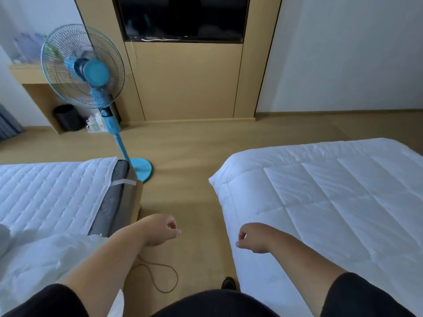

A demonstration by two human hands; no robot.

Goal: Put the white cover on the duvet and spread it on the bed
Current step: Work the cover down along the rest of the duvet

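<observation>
Both hands loosely curled, holding nothing: left hand (163, 229), right hand (253, 237), over wooden floor (194, 156). One white quilted duvet (332, 191) right; one crumpled white cover (45, 259) on left bed (52, 188). One blue pedestal fan (91, 72).

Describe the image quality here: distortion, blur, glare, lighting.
Head view: wide-angle lens bows the wooden panel and walls outward; the fan blades are motion-blurred; the dark TV carries faint reflections; light is soft and dim, with bluish whites on the duvet.
</observation>
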